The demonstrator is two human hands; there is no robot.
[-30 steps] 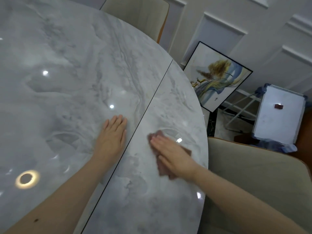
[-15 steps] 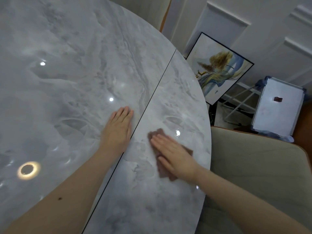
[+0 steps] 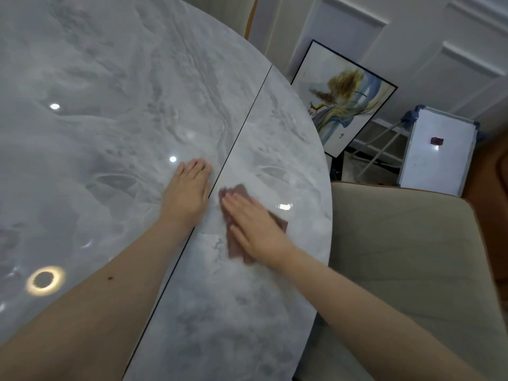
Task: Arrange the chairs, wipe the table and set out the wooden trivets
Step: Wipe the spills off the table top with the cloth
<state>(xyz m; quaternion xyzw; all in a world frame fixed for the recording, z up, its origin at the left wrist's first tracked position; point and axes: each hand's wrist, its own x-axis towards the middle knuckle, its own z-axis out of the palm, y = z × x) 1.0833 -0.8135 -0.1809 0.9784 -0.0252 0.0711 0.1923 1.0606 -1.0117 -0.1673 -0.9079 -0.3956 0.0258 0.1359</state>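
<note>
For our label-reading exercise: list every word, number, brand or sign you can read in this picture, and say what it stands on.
None can be read.
Framed painting: only a picture, no lettering visible.
White board: blank but for a small dark red block.
Marble table and brown cloth: no markings.

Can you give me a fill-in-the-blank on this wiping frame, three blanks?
1. The right hand presses a ___ flat on the table.
2. The left hand lies flat, just left of the table's dark ___.
3. Against the wall leans a framed ___.

Missing words: cloth; seam; painting.
</note>
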